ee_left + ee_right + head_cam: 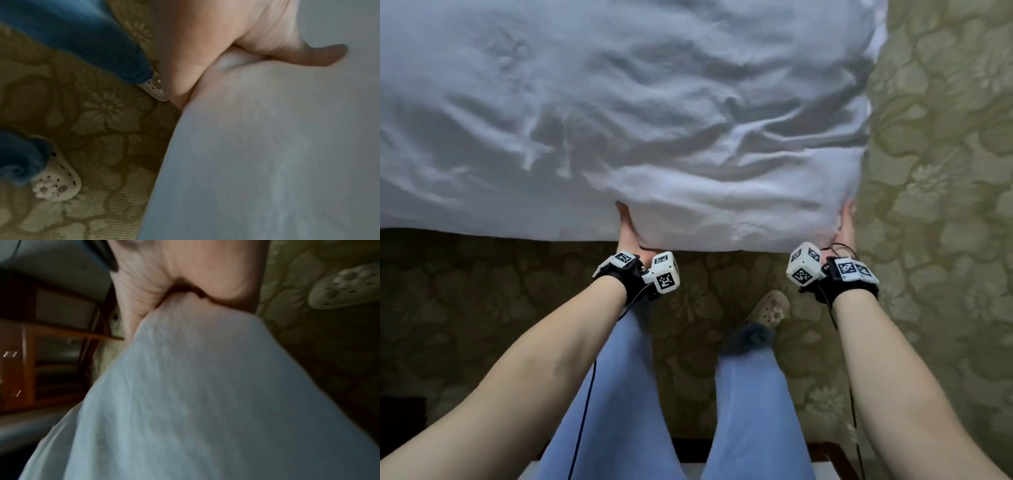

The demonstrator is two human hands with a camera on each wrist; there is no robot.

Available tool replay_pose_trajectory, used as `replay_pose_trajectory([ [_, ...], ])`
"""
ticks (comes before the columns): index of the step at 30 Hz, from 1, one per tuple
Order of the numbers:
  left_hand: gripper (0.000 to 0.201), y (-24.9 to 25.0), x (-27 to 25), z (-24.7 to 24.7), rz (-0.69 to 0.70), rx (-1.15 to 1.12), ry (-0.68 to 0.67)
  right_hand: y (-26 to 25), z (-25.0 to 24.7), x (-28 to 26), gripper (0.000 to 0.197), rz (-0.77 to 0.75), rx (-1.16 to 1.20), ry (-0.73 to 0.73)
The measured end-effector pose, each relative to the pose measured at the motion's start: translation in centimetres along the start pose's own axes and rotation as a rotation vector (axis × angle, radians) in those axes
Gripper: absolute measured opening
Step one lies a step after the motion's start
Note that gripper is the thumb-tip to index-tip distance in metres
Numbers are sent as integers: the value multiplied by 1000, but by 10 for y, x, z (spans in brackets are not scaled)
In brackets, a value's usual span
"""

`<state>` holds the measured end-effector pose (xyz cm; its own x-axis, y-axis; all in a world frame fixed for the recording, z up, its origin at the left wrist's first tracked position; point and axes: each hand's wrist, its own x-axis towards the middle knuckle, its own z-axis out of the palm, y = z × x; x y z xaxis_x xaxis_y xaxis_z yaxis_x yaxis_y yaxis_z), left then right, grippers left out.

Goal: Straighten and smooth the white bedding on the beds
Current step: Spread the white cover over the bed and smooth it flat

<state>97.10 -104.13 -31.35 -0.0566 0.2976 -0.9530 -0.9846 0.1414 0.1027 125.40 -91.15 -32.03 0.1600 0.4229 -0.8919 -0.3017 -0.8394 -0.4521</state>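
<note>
Holding the near edge of the bedding with my 2 hands

My left hand (627,229) and right hand (846,226) each pinch the near edge of the white bedding (619,113), thumbs on top, set apart so I can pull it flat. It lies wrinkled on the bed, its corner by my right hand. Under my feet is flowery carpet (941,171).

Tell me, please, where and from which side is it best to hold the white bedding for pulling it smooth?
Probably the near hem of the white bedding, approached from the bed's foot. That free edge hangs toward the carpet, and the wrinkles run out from it. The left hand and right hand already grip it there, spaced apart.
</note>
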Motion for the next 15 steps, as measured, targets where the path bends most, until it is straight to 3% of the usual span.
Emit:
replay_pose_trajectory([
  [2, 75, -20, -11, 5, 48, 0, 40, -14, -12, 2, 45, 50, -34, -34],
  [3, 73, -29, -18, 8, 68, -7, 62, -20, -11, -6, 40, 50, -36, -41],
  [6, 63, -65, -45, 29, 115, -107, 0, -39, -13, -26, 64, -70, -107, -16],
  [9, 71, -102, -64, 53, 88, -92, -51, -59, -12, -71, 23, -224, -15, 24],
  [12, 70, -113, -78, 67, 118, -61, -134, -67, -16, -90, 47, -472, -48, 71],
  [15, 52, -120, -90, 74, 199, -96, -219, -69, -31, -104, 59, -601, -2, 3],
])
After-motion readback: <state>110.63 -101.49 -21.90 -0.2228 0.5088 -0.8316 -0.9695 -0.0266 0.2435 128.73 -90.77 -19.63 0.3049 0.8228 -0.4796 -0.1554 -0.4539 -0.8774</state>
